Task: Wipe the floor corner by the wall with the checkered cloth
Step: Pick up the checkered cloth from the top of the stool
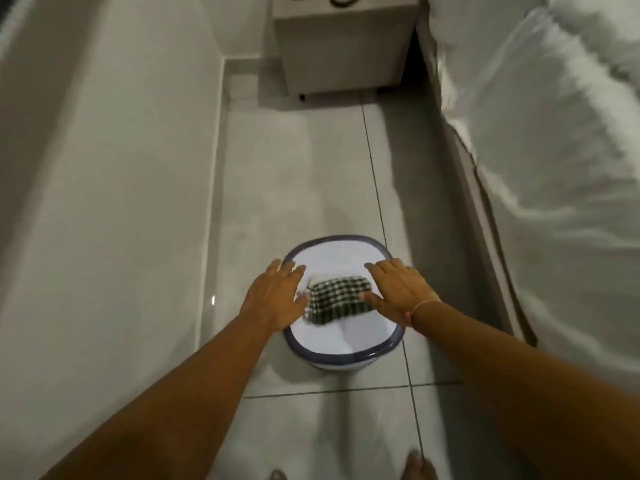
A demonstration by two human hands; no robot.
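Grey floor tiles [304,174] run between a wall [114,161] and a bed [540,126] toward the far corner [231,81]. On them sits a basin [346,353] with the checkered cloth [337,299] lying inside. Both hands hover over it, left hand [277,294] and right hand [398,289], fingers spread and empty, probably positioned to gather the cloth from 2 sides.

Both bare arms reached forward from the near edge, converging toward the middle; the left hand [277,294] lay palm down with fingers spread, pointing far and slightly right; the right hand [398,289] matched it, palm down, fingers spread and empty, a thin band at its wrist; bare toes showed at the near edge.
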